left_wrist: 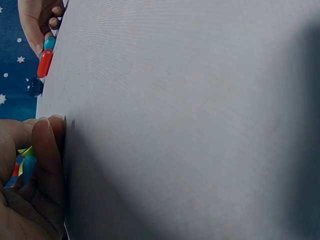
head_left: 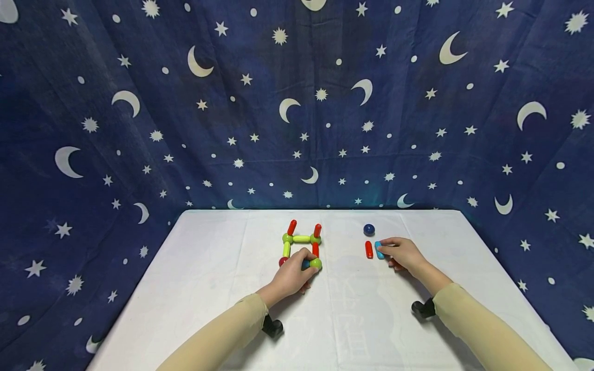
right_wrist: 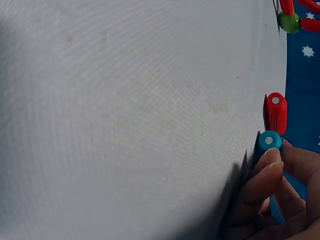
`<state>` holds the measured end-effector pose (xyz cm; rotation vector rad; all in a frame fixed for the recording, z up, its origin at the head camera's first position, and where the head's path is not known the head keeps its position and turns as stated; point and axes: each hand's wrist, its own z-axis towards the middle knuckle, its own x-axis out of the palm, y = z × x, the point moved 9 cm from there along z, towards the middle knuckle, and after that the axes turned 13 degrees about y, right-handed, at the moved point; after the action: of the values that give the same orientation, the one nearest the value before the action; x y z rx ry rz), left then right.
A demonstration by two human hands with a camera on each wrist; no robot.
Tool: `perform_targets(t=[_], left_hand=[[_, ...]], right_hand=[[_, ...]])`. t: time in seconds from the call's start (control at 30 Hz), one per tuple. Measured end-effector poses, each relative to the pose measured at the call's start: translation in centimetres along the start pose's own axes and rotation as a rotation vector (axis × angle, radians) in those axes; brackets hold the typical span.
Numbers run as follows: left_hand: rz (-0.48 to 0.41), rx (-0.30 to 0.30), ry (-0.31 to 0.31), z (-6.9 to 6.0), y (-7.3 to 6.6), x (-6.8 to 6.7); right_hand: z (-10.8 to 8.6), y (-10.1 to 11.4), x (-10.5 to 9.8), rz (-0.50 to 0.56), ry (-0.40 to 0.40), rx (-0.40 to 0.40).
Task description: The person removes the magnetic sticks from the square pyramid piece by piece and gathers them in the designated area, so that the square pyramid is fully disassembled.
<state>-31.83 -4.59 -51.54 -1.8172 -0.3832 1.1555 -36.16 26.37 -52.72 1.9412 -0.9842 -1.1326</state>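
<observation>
A square frame of magnetic rods and balls stands left of centre, with a yellow-green rod [head_left: 301,239] along its back and red rods [head_left: 292,227] rising from its two back green balls. My left hand [head_left: 291,273] is at the frame's front side, pinching the front-right green ball [head_left: 316,264]; a blue rod [head_left: 305,264] shows beside it, partly covered by the fingers. Over to the right, my right hand [head_left: 405,254] pinches a light blue rod [head_left: 379,250] at the table surface. Right beside that lies a red rod [right_wrist: 276,114], apart from the frame.
A dark blue ball [head_left: 368,230] lies behind the loose rods. The white-covered table [head_left: 209,288] ends at a navy curtain [head_left: 260,77] with moons and stars. Black wrist cameras [head_left: 272,326] hang below both sleeves.
</observation>
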Motion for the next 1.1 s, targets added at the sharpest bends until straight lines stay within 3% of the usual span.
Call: perform_targets(t=[0.57, 0.9, 1.1], left_hand=[[-0.004, -0.01, -0.002, 0.0, 0.1, 0.0], [-0.007, -0.011, 0.001, -0.1, 0.2, 0.0], [0.031, 0.0, 0.006, -0.2, 0.1, -0.1]], right_hand=[[0.0, -0.3, 0.0, 0.036, -0.032, -0.014], [0.1, -0.8, -0.3, 0.026, -0.052, 0.018], [-0.5, -0.2, -1.3, 0.04, -0.158, -0.025]])
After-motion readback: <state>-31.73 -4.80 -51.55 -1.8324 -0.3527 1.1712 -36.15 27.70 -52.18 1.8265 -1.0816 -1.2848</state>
